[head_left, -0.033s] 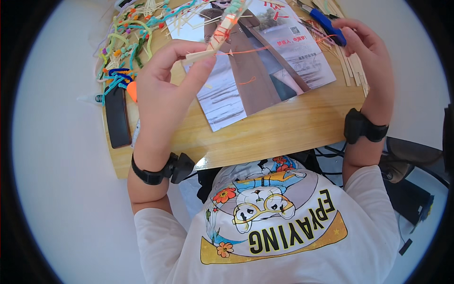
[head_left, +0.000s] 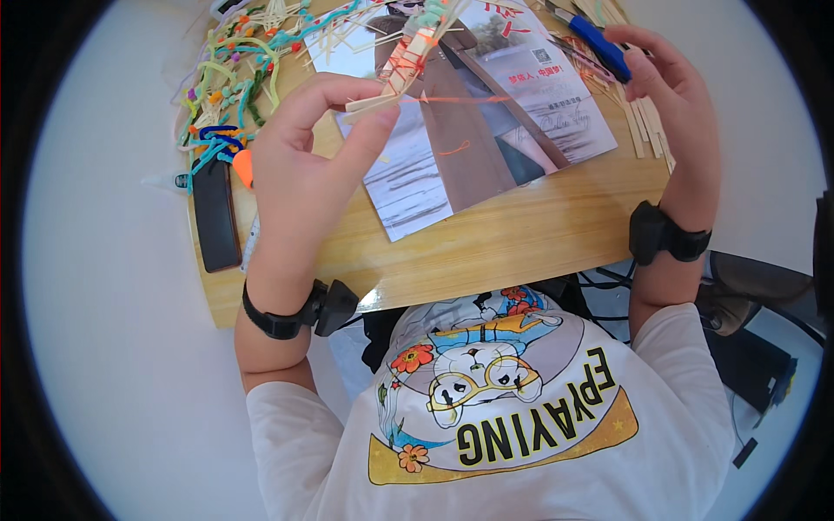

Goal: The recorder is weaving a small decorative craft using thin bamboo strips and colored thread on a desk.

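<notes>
Between the thumb and fingers of my left hand (head_left: 308, 148) is a bundle of thin wooden sticks (head_left: 407, 65). Orange thread (head_left: 465, 100) crisscrosses the bundle, and pale green material wraps it higher up. From the bundle the thread runs rightward above the magazine. My right hand (head_left: 665, 82) is raised at the right with its thumb and fingers curled in a pinch on the thread's far end; the strand is faint close to the fingertips. Just beyond that hand lies a blue-handled tool (head_left: 599, 45), partly covered by the fingers.
A large magazine (head_left: 417, 187) lies under the work on a wooden table (head_left: 486, 239). Colourful fuzzy wires (head_left: 230, 95) heap at the left, beside a dark flat case (head_left: 215, 213). Pale wooden strips (head_left: 645, 126) lie at the right. A small orange loop (head_left: 456, 148) rests on the magazine.
The stick bundle has tipped slightly. My right hand has shifted a little left, and the orange thread hangs lower and looks slacker over the magazine.
</notes>
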